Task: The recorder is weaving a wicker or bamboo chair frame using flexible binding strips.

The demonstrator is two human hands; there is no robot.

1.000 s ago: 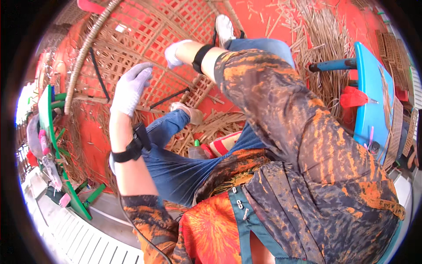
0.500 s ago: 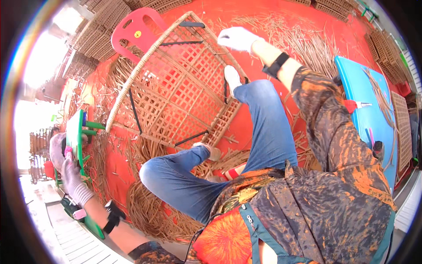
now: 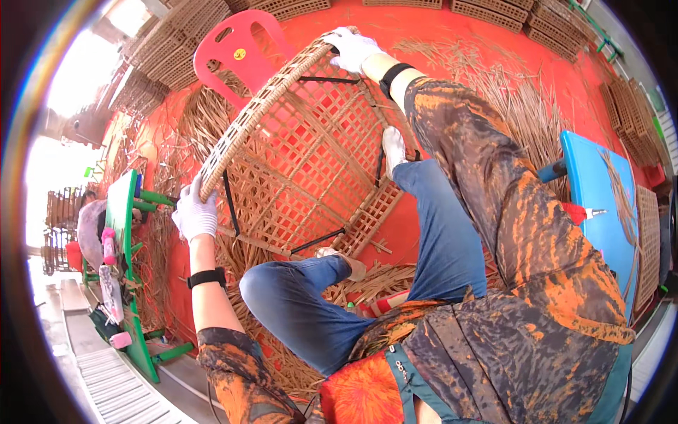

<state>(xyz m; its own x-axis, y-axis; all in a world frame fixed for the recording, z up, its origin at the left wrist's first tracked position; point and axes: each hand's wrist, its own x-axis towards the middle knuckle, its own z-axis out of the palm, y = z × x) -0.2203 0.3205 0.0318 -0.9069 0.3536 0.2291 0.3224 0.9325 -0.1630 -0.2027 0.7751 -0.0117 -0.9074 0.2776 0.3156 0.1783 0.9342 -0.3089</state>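
A large woven rattan basket [image 3: 288, 164] stands tilted on the red floor between my legs, its open side facing me. Short black strips mark its inner corners. My left hand [image 3: 195, 212], in a whitish glove, is closed round the rim at the left corner. At the far corner my right hand [image 3: 351, 51], also gloved, has its fingers wrapped over the rim. My shoe [image 3: 393, 147] is against the basket's right side. A pink-handled tool [image 3: 108, 245] lies on the green table [image 3: 121, 212] to my left.
A pink plastic chair [image 3: 236, 53] stands just beyond the basket. On the right is a blue table [image 3: 600, 205] with a red-handled tool [image 3: 575, 212] and loose strips. Rattan strips [image 3: 487, 99] litter the red floor. Stacked woven baskets [image 3: 180, 39] stand at the back.
My left hand has moved from the pink-handled tool on the green table to the basket's left corner. My right hand has moved left onto the far corner. The basket has tipped slightly.
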